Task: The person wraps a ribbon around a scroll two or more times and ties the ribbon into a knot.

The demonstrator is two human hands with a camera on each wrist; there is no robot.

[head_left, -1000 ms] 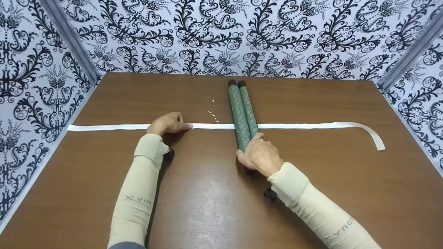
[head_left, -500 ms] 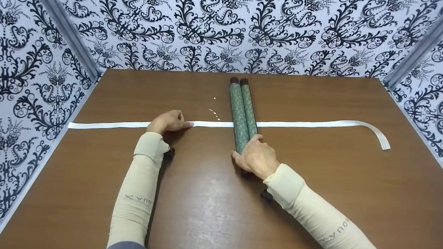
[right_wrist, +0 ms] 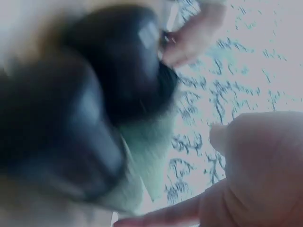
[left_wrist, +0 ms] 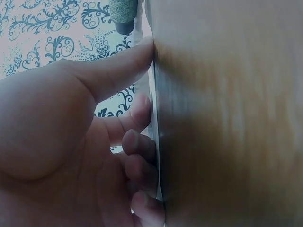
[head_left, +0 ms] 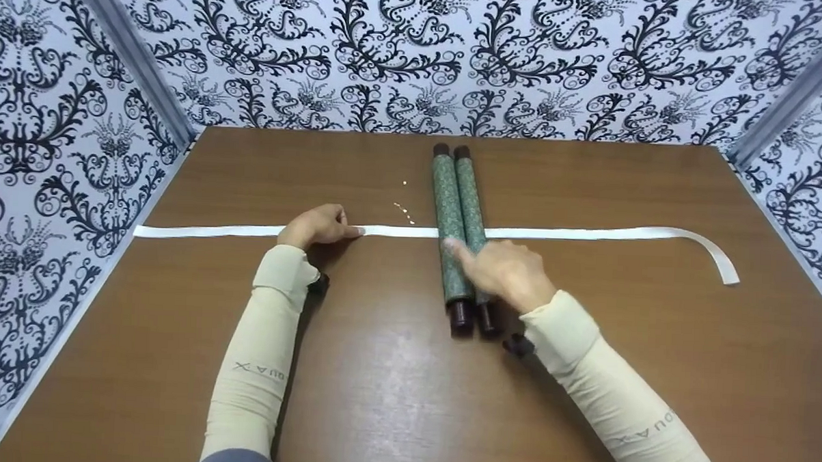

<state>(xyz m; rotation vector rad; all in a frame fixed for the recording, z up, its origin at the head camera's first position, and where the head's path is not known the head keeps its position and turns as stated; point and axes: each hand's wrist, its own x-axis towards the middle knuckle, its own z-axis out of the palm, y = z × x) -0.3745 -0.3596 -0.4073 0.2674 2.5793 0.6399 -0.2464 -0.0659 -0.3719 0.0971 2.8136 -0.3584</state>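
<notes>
- Two green rolls (head_left: 447, 205) with dark ends (head_left: 460, 318) are lying side by side near the middle of a brown counter (head_left: 378, 387), pointing away from the person.
- A long white strip (head_left: 561, 234) is running left to right, passing beneath the rolls and curving toward the person at its right end.
- The left hand (head_left: 317, 228) is pressing on the strip, left of the rolls; its grip is lying loose, thumb and bent fingers touching down.
- The right hand (head_left: 509, 270) is reaching over the rolls' nearer half; its grip is looking relaxed, enclosing nothing, while blur is hiding whether it is touching them.
- Pale specks (head_left: 412, 222) are dotting the counter just beyond the strip.
- Cream sleeves (head_left: 260, 349) are covering both forearms.
</notes>
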